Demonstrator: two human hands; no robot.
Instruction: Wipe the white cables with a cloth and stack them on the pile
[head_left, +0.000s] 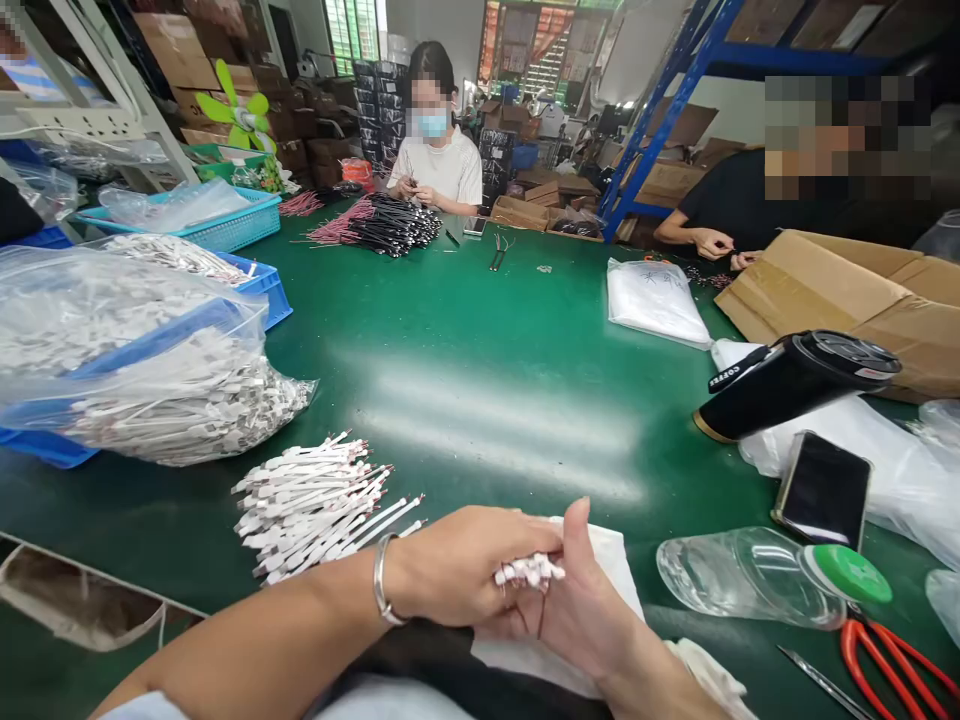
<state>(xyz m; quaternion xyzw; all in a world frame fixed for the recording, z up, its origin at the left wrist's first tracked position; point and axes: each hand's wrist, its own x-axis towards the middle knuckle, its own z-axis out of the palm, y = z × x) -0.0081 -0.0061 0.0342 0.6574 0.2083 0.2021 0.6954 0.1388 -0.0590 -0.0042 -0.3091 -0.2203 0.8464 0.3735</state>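
My left hand (469, 560), with a silver bangle at its wrist, is closed round a small bundle of short white cables (531, 571). Their white connector ends stick out of the fist in a row. Against these ends my right hand (581, 605) holds its flat palm, thumb stretched upward; the left hand partly hides its other fingers. A white sheet (607, 560) lies beneath both hands. Left of them is a loose pile of similar white cables (315, 505) with reddish tips, on the green table (480, 340).
Left stand a bulging clear bag (195, 400) of white cables and a blue tray (274, 292). Right lie a bottle (735, 575), red-handled scissors (885, 650), tweezers (821, 680), a phone (825, 490) and a black tumbler (787, 385). Two people work across the table, near black cables (390, 225).
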